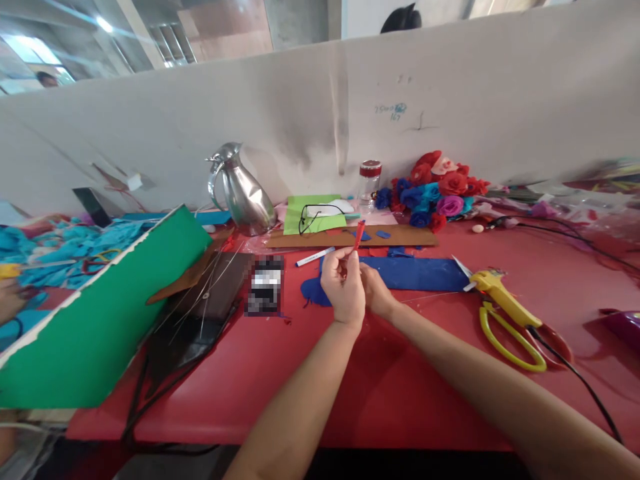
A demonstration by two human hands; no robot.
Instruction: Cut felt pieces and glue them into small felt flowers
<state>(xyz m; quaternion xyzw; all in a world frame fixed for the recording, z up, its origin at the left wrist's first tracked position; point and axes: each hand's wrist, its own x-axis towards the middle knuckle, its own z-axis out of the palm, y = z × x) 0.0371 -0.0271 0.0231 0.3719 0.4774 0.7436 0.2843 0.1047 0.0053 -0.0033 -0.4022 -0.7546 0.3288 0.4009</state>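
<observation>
Upright over the middle of the table, a thin red paper roll (359,235) sticks up from the fingertips of my left hand (346,288), which is closed around its lower part. My right hand (376,291) is pressed close behind and beside the left, fingers curled in. Most of its fingertips are hidden, so what they grip does not show. Beneath both hands lies a strip of blue crepe paper (425,274), with a rounded blue piece (314,291) at its left end. Small blue scraps (383,235) rest on a brown cardboard strip (300,238) beyond.
Yellow-handled scissors (513,333) and a yellow glue gun (505,297) with a black cord lie right. Paper flowers (440,187), a jar (370,183) and a steel jug (245,193) stand at the back. A green board (110,320) leans left, near a marker (315,257).
</observation>
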